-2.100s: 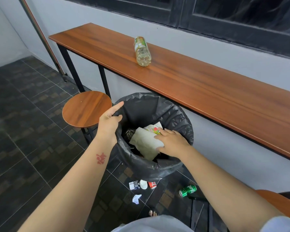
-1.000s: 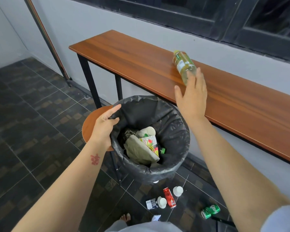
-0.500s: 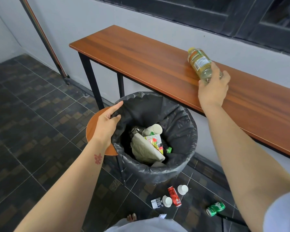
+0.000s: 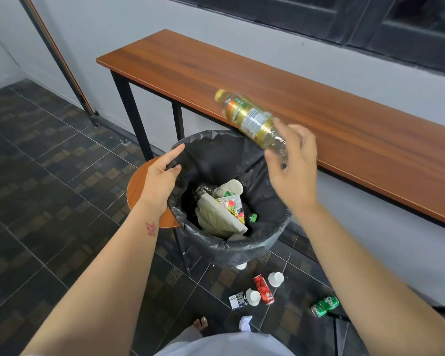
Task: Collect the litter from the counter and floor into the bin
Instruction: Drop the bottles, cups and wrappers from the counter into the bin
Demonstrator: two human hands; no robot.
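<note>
A clear plastic bottle with a yellow cap and gold label hangs tilted in the air above the far rim of the bin. My right hand holds it by its base, between thumb and fingers. The bin is lined with a black bag and holds crumpled paper, a wrapper and other litter. My left hand grips the liner at the bin's left rim, with the index finger stretched along it. On the floor lie a red can, a green can, white cups, a small carton and a crumpled tissue.
The long wooden counter runs along the wall behind the bin, on black legs. A round wooden stool stands left of the bin, partly under my left hand. My bare foot is on the dark tiled floor near the litter.
My right hand left the bin, reached to the counter, took the bottle and has brought it over the bin's rim. My left hand has kept its grip on the liner.
</note>
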